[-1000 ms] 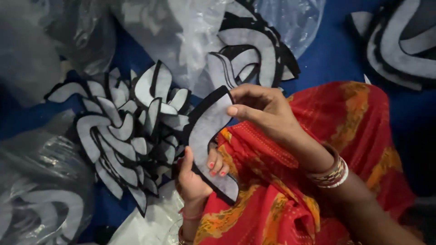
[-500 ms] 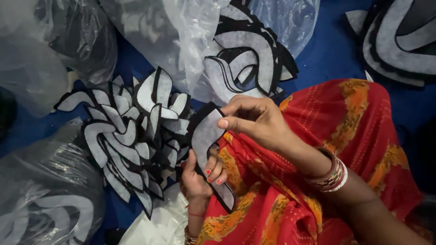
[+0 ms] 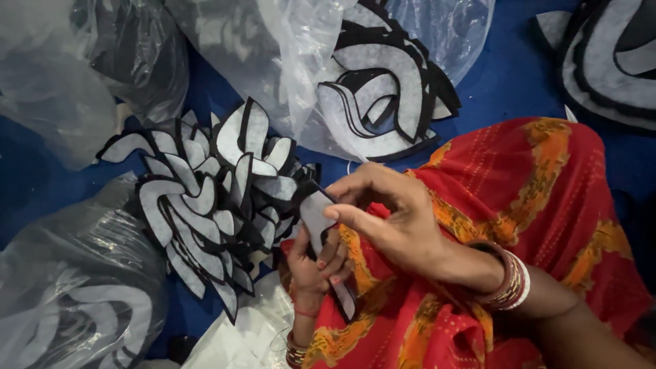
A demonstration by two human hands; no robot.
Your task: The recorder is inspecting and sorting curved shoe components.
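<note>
Both hands hold one curved cutout [image 3: 316, 217], a grey-white piece edged in black, just above the lap. The left hand [image 3: 313, 268] grips it from below, its fingers [image 3: 333, 258] curled and clamped on the middle of the piece, whose lower end pokes out under the hand. The right hand [image 3: 393, 217] comes in from the right, thumb and forefinger pinched on the upper edge of the piece, the other fingers bent loosely above. Red and gold bangles [image 3: 509, 280] ring the right wrist. Under the hands lies red cloth [image 3: 547, 178] with an orange pattern. Just left of the cutout sits a fanned pile [image 3: 205, 198] of similar pieces on a blue surface [image 3: 506, 75]. Clear plastic bags [image 3: 287, 55] with larger pieces inside lie above it, and another bag [image 3: 75, 294] lies at lower left.
</note>
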